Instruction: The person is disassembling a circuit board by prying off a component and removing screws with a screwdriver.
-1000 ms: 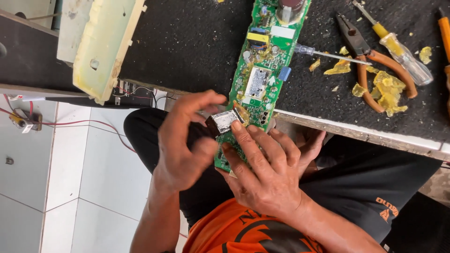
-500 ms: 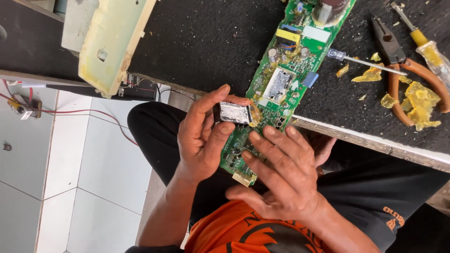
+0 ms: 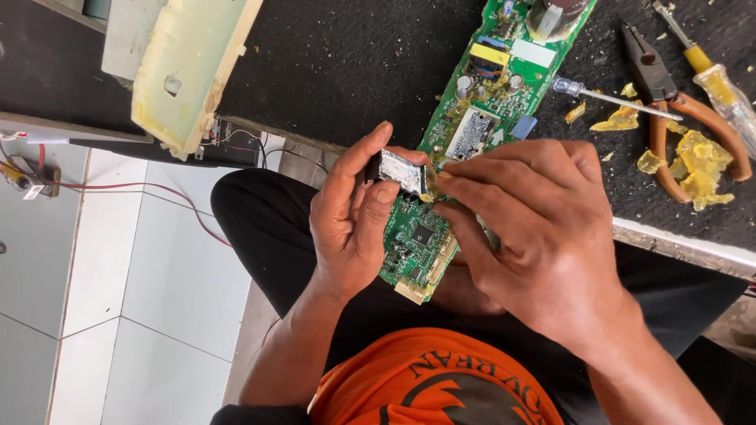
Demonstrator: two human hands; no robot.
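A long green circuit board lies half on a black bench mat and half over my lap. My left hand pinches a small black block with a silvery face at the board's edge, thumb and fingers around it. My right hand rests over the board's lower half, its fingertips touching the block's right side where yellowish residue clings. The board's lower end pokes out between both hands.
On the mat at the right lie orange-handled pliers, a clear-handled screwdriver, a yellow-handled screwdriver and yellow glue scraps. A yellowed plastic housing sits at the upper left. Red wires trail over white floor tiles.
The view has shifted, so board and tools sit further right and up. My left hand has lifted the small block higher, and my right hand's fingertips have moved up onto it.
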